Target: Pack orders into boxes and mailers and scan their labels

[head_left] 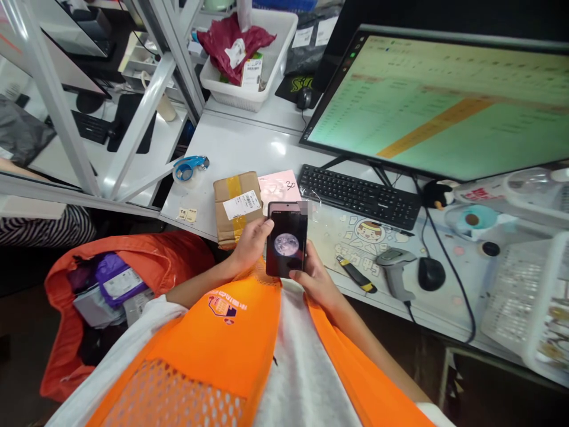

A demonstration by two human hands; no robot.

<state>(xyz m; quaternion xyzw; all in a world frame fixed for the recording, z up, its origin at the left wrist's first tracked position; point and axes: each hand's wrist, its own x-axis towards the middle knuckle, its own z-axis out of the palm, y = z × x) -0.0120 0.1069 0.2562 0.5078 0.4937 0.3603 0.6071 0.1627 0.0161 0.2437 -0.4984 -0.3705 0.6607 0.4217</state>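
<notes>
A dark smartphone (287,261) is held upright in front of my orange vest, its screen lit with a round, moon-like picture. My left hand (250,243) grips the phone's left edge, thumb near the upper corner. On the other side, my right hand (313,273) wraps the lower right edge with its thumb at the bottom of the screen. Just beyond my left hand lies a cardboard box (224,193) with yellow tape and a white label. A pink paper (279,179) with handwriting sits beside the box, partly behind the phone.
A keyboard (360,196) and large monitor (435,107) stand behind. To the right are a utility knife (357,274), a barcode scanner (395,270) and a mouse (431,273). A blue tape dispenser (189,169) lies left. An orange bag (173,255) with parcels stands on the floor.
</notes>
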